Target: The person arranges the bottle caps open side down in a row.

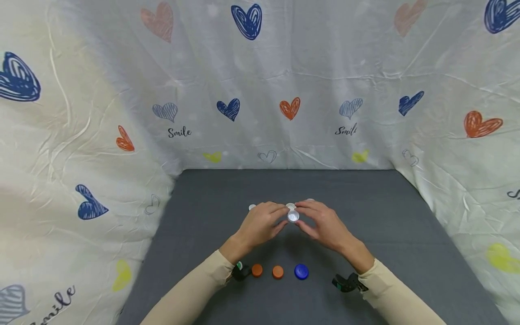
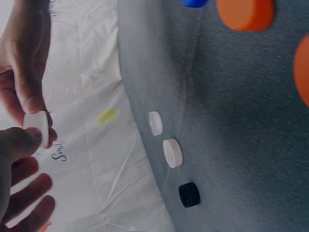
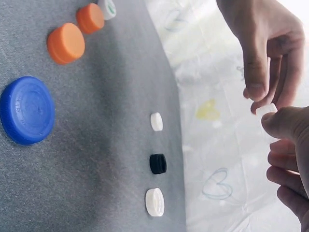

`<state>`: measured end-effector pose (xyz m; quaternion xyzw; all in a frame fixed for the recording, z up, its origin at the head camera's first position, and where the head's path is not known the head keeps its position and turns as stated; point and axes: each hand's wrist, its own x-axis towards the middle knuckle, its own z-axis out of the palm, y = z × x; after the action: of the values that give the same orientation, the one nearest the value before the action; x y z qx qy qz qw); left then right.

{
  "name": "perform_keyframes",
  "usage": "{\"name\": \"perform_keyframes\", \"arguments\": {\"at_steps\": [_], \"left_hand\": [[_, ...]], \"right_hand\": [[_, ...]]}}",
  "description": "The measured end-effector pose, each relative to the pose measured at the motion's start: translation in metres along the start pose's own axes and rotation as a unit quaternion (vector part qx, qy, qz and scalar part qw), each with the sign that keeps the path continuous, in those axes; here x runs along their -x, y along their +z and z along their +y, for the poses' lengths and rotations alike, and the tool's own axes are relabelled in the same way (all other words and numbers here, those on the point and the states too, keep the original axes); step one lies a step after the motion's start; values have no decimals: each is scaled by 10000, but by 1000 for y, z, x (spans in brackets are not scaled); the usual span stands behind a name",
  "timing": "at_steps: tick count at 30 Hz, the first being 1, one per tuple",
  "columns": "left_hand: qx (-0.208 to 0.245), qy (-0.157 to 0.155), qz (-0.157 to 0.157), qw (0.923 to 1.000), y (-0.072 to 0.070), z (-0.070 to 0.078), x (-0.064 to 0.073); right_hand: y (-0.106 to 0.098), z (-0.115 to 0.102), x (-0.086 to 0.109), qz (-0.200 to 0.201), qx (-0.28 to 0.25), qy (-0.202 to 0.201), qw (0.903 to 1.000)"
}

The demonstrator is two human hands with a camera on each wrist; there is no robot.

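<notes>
In the head view my left hand [image 1: 262, 221] and right hand [image 1: 325, 225] meet above the dark table, pinching a small white bottle cap [image 1: 293, 216] between them. The left wrist view shows the left thumb [image 2: 21, 142] on the face of the cap [image 2: 42, 123], with the right hand [image 2: 26, 63] at its upper edge. From the right wrist, the right thumb [image 3: 285, 121] presses the cap [image 3: 265, 110], and fingers of the left hand [image 3: 265, 48] touch its far side. Some fingertips are hidden behind the cap.
Beyond the hands stand a black cap [image 2: 189, 195] and white caps [image 2: 173, 153]. Nearer my body lie two orange caps [image 1: 278, 271] and a blue cap [image 1: 301, 271]. A white cap with a green mark [image 3: 107, 8] sits beside them. A heart-printed cloth [image 1: 268, 81] encloses the table.
</notes>
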<state>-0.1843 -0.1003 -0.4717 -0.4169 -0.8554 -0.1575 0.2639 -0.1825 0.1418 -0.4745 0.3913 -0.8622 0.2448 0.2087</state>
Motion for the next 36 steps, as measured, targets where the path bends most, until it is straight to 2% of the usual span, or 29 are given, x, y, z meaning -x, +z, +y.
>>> {"name": "perform_keyframes", "arguments": {"at_steps": [8, 11, 13, 17, 20, 23, 26, 30, 33, 36], "left_hand": [[-431, 656, 693, 9945, 5, -2, 4], [-453, 762, 907, 9919, 6, -3, 4], [-422, 729, 933, 9921, 7, -3, 5], [-126, 368, 773, 9962, 8, -4, 6], [234, -123, 609, 9978, 8, -5, 8], [747, -686, 442, 9939, 6, -5, 8], [1554, -1224, 226, 9800, 5, -5, 8], [2681, -1852, -97, 9454, 4, -6, 7], [3185, -2246, -335, 9203, 3, -6, 6], [3434, -2500, -513, 9039, 1, -5, 5]], "right_hand": [[-2, -4, 1, -18, -522, 232, 9984], [-2, -5, 1, -65, -767, 328, 9965], [-2, -5, 2, -93, -814, 411, 9958], [-3, -4, 4, -18, -753, 484, 9960], [-4, -3, 4, 106, -609, 389, 9973], [-4, -1, 5, 206, -383, 211, 9988], [-4, 0, 5, 316, -245, 22, 9992], [-3, -1, 4, 463, -226, -238, 9984], [-1, -1, 3, 519, -254, -399, 9975], [0, -2, 3, 524, -256, -499, 9971]]}}
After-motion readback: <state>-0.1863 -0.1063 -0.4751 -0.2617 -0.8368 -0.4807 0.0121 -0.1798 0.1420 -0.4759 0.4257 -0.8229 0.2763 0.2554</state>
